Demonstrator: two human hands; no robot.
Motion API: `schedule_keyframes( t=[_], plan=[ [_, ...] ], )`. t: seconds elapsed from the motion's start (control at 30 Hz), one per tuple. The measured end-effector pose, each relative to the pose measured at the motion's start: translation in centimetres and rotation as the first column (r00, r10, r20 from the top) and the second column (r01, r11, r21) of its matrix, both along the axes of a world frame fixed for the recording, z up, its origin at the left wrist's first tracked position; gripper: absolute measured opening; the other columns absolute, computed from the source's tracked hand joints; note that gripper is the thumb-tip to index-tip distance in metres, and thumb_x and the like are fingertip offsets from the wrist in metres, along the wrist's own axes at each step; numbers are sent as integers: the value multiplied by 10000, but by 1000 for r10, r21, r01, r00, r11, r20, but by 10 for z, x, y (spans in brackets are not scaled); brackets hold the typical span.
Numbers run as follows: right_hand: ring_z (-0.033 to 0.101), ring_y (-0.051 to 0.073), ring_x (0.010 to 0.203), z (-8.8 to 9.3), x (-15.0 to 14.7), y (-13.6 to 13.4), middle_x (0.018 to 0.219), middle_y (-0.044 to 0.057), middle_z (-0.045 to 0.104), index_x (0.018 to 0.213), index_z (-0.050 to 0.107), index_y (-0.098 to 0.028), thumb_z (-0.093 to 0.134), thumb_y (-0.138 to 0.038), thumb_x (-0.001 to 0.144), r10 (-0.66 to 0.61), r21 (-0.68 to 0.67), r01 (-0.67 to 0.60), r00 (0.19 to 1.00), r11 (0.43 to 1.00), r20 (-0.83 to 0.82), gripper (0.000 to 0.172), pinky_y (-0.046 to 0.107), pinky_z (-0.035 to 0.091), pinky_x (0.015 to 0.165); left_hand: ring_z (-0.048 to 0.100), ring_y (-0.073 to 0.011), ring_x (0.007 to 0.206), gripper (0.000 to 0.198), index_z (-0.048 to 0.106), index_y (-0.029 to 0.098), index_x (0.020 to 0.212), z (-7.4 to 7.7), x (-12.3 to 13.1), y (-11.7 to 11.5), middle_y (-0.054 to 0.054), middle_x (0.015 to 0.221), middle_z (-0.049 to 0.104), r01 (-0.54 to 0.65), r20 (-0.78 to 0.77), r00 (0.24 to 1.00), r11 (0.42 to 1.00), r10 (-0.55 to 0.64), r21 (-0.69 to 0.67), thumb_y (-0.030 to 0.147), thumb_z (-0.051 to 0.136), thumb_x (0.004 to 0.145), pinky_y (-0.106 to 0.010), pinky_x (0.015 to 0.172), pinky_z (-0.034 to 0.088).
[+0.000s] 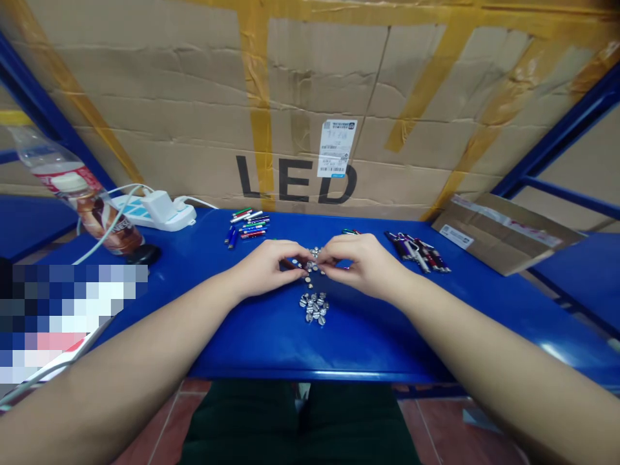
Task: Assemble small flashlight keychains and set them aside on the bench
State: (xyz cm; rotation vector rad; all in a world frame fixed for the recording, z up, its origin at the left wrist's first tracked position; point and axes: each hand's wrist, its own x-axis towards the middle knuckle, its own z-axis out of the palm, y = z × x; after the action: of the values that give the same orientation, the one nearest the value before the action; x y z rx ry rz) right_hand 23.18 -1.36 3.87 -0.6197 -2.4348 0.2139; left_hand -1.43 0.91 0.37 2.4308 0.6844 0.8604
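Note:
My left hand (274, 266) and my right hand (356, 261) meet fingertip to fingertip over the middle of the blue table. Both are closed in a pinch; what they hold is too small and hidden to name. Under the fingertips lie small round metal pieces (316, 252), partly covered by my hands. Nearer to me sits a heap of silvery metal clips or caps (314, 307). Several coloured metal tubes (249, 226) lie beyond my left hand. A few more tubes (349, 231) show just behind my right hand.
Dark pen-like tubes with metal clips (417, 252) lie at the right, before a small cardboard box (508, 231). On the left stand a white power strip (177, 216) and drink bottles (104, 216). A large cardboard box (194, 116) walls off the back above the blue table (271, 349).

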Motion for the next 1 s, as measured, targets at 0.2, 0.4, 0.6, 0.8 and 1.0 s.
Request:
schedule_keyframes(
  t=[0.2, 0.4, 0.6, 0.8, 1.0],
  plan=[
    [701, 173, 816, -20, -5, 5, 896, 66, 743, 942, 721, -186, 645, -171, 962, 4, 67, -2, 999, 998, -40, 80, 287, 557, 765, 768, -170, 891, 209, 746, 191, 1093, 3, 0, -2, -47, 1011, 798, -7, -26, 1000, 998, 6, -54, 191, 745, 884, -252, 789, 621],
    [703, 181, 864, -27, -4, 1, 962, 96, 730, 951, 715, -169, 609, -178, 989, -8, 117, 7, 1000, 993, 6, 113, 294, 582, 797, 772, -181, 945, 314, 688, 201, 1184, 2, 1, -3, -45, 1052, 794, -20, -12, 1000, 990, 18, -137, 176, 737, 875, -239, 741, 619],
    [710, 197, 896, -26, 2, 1, 988, 107, 738, 1018, 742, -167, 584, -180, 1009, 15, 175, -27, 997, 984, 71, 159, 322, 595, 813, 772, -189, 938, 287, 681, 200, 1161, 0, 1, -2, -53, 1043, 788, 4, 13, 1000, 989, -2, -151, 205, 739, 881, -278, 776, 635],
    [701, 230, 946, -22, 7, -1, 1044, 136, 747, 1147, 745, -142, 568, -196, 1025, 47, 269, -81, 990, 960, 132, 221, 358, 580, 824, 774, -182, 923, 266, 678, 189, 1133, 0, 1, -3, -53, 1031, 786, 35, 40, 999, 983, -28, -182, 178, 731, 873, -282, 795, 638],
    [678, 220, 951, -9, 22, 0, 1011, 101, 729, 1106, 731, -164, 596, -181, 985, -71, 71, 64, 992, 995, 101, 182, 367, 548, 880, 755, -189, 995, 253, 691, 186, 1125, 1, 1, -3, -58, 1071, 779, -9, 29, 1000, 994, 12, -111, 143, 700, 875, -309, 879, 622]
  ],
)
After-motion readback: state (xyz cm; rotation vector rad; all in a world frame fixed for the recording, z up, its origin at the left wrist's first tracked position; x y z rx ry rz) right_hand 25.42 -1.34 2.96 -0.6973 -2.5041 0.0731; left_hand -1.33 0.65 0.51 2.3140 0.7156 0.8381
